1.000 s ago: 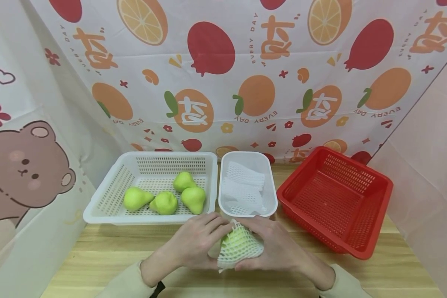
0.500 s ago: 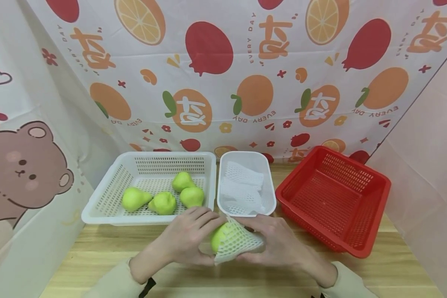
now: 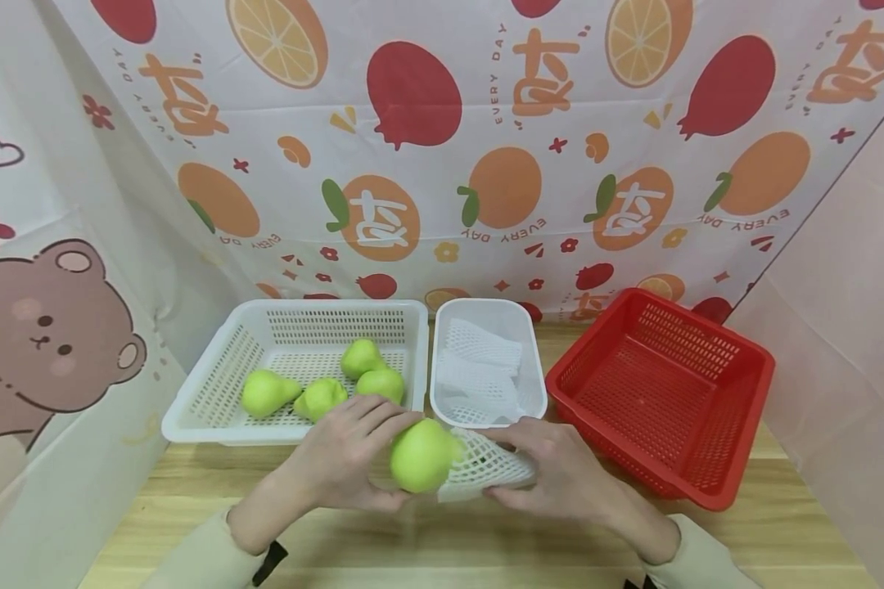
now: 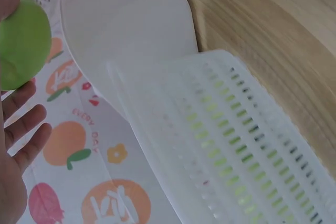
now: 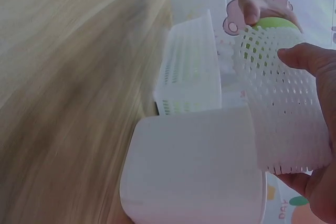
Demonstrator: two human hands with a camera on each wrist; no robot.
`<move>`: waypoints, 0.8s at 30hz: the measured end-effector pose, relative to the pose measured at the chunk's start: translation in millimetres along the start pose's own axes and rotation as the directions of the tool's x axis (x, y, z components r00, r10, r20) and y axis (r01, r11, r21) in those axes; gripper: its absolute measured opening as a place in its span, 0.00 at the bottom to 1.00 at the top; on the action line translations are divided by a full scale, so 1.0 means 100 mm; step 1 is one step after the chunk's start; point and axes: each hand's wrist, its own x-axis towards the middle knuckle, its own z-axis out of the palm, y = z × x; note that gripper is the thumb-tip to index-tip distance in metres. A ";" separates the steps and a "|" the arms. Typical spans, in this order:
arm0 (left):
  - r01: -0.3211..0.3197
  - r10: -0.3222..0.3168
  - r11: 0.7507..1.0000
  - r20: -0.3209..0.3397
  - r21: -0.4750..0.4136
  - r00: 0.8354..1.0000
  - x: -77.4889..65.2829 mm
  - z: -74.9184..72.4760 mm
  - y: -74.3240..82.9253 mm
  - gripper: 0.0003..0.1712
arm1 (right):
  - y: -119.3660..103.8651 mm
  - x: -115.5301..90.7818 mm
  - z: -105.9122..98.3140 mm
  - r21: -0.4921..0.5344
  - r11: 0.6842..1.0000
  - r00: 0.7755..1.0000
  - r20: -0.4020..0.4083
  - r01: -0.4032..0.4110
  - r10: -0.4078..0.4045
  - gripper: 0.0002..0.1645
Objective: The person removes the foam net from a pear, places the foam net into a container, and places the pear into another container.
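In the head view a green pear (image 3: 421, 456) is gripped by my left hand (image 3: 339, 458), thumb below and fingers above its rounded end. Its narrower end points right, at the mouth of a white foam fruit net (image 3: 486, 465). My right hand (image 3: 560, 470) pinches that net between thumb and fingers. The right wrist view shows the net (image 5: 283, 93) spread as a tube, with the pear (image 5: 275, 23) at its far end. From the left wrist, part of the pear (image 4: 23, 43) appears at the left edge with the hand's lower fingers spread beneath it.
Behind the left hand stands a white slotted basket (image 3: 214, 433) with several green pears (image 3: 268, 393). Beside it, a small white tub (image 3: 442, 315) contains more foam nets (image 3: 479, 376). A red basket (image 3: 656, 401) stands at the right. Printed cloth (image 3: 427, 204) hangs behind.
The pear was mostly covered by the net; it has come out of it toward the left with my left hand. The right hand keeps the net and has shifted slightly right.
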 end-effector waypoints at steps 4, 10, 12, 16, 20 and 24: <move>0.028 -0.028 0.999 0.022 0.018 0.999 -0.05 -0.06 -0.08 0.52 | 0.01 -0.03 -0.06 -0.028 0.998 0.999 0.011 -0.051 0.051 0.38; 0.044 -0.047 0.998 0.053 0.049 0.998 -0.15 -0.13 -0.24 0.53 | 0.02 -0.08 -0.15 -0.061 0.990 0.991 0.025 -0.130 0.132 0.38; 0.040 -0.044 0.997 0.060 0.063 0.997 -0.18 -0.16 -0.31 0.54 | 0.03 -0.10 -0.17 -0.067 0.987 0.989 0.024 -0.143 0.145 0.38; 0.039 -0.046 0.996 0.087 0.077 0.995 -0.23 -0.24 -0.45 0.55 | 0.05 -0.12 -0.21 -0.065 0.985 0.987 0.020 -0.158 0.159 0.38; 0.046 -0.056 0.995 0.111 0.088 0.992 -0.26 -0.32 -0.59 0.54 | 0.06 -0.14 -0.23 -0.054 0.985 0.986 0.010 -0.165 0.166 0.38; 0.063 -0.082 0.991 0.159 0.120 0.984 -0.29 -0.38 -0.72 0.51 | 0.07 -0.16 -0.23 -0.050 0.985 0.986 -0.002 -0.167 0.167 0.37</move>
